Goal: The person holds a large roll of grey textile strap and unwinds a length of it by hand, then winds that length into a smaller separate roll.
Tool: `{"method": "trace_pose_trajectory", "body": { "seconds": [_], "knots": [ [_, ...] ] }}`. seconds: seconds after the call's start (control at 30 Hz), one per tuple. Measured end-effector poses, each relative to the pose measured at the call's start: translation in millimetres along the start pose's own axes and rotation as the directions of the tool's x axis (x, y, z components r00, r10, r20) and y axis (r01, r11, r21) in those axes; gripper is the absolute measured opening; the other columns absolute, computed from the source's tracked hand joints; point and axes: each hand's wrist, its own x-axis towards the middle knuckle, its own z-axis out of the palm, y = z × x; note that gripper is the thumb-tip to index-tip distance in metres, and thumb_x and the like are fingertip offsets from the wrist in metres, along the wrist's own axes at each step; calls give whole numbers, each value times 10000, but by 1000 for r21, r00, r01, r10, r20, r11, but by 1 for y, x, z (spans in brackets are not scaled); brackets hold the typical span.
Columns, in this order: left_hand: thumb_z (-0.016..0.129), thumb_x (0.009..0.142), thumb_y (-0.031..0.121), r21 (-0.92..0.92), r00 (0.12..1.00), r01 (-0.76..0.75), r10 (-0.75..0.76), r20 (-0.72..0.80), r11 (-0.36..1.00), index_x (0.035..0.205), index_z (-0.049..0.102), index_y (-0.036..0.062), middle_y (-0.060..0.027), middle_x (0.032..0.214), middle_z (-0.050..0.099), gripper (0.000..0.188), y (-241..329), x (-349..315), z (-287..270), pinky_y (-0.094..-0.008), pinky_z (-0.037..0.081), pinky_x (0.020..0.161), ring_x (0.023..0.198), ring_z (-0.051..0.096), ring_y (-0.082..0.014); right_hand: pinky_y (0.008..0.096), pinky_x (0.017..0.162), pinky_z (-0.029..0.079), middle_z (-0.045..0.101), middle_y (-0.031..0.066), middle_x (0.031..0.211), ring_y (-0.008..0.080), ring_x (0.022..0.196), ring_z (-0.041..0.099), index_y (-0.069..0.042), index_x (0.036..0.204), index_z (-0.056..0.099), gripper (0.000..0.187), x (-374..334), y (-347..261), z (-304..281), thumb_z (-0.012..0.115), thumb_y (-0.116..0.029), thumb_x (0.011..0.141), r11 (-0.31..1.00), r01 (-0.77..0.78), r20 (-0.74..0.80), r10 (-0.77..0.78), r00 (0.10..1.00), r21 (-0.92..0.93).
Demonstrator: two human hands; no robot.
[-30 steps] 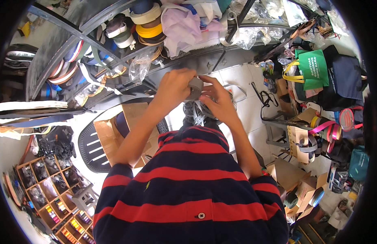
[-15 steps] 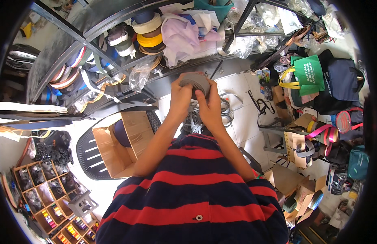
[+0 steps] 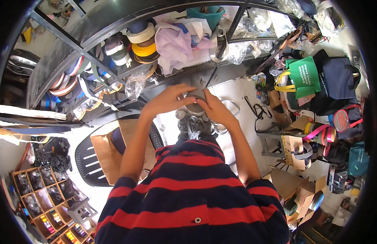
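Note:
A flat coil of grey webbing strap [image 3: 198, 96] sits between my two hands, in front of my body. My right hand [image 3: 217, 109] grips its right side, thumb across the near face and fingers around the far rim. My left hand [image 3: 166, 100] curves in from the other side, its thumb on the coil's near side and its fingers reaching over the top. Part of the coil is hidden by the fingers. Below it, loose loops of the grey strap [image 3: 193, 124] lie heaped on the floor close to my feet.
A black plastic chair [image 3: 87, 162] bearing an open cardboard box [image 3: 105, 156] stands at my left. Ahead runs a dark metal shelf [image 3: 115, 28] with strap rolls [image 3: 144, 51] and a crumpled pale cloth [image 3: 172, 44]. Bags, including a green one [image 3: 304, 79], and strap-filled boxes crowd the right.
The coil has come lower and closer to my body. My left hand has shifted left, with its fingers more stretched and its elbow farther out; my right elbow has also moved outward.

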Motion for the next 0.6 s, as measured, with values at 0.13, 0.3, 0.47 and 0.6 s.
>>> {"method": "trace_pose_trajectory", "body": {
  "seconds": [0.13, 0.3, 0.47, 0.6],
  "knots": [
    [665, 866, 225, -92, 972, 131, -110, 207, 987, 1087, 628, -19, -76, 873, 625, 331, -3, 16, -7, -247, 463, 586, 724, 627, -134, 405, 677, 432, 594, 239, 852, 368, 795, 584, 14, 1003, 430, 318, -2, -6, -26, 516, -286, 943, 998, 16, 118, -23, 993, 62],
    [659, 865, 198, -453, 972, 222, -161, 170, 863, 1051, 622, -61, -118, 897, 652, 321, -3, 23, 15, -266, 539, 626, 746, 671, -182, 273, 618, 399, 594, 86, 813, 115, 747, 531, -3, 953, 525, 290, -6, 8, -37, 557, -290, 925, 935, -28, 53, 10, 999, 353],
    [658, 862, 197, -655, 980, 180, -187, 60, 734, 1039, 624, -64, -131, 948, 656, 317, 3, 33, 38, -279, 549, 657, 748, 678, -213, 237, 578, 370, 573, 8, 806, 59, 710, 466, -8, 981, 583, 270, -22, 5, -41, 599, -265, 901, 810, -68, -140, 182, 973, 582],
    [663, 858, 186, -804, 975, 82, -213, -56, 588, 1080, 616, -58, -130, 953, 656, 334, 15, 44, 63, -278, 545, 673, 803, 664, -193, 235, 566, 376, 577, -7, 778, 67, 668, 475, -1, 998, 589, 277, -31, 24, -64, 641, -241, 870, 735, -59, -123, 191, 974, 675]
  ]
}}
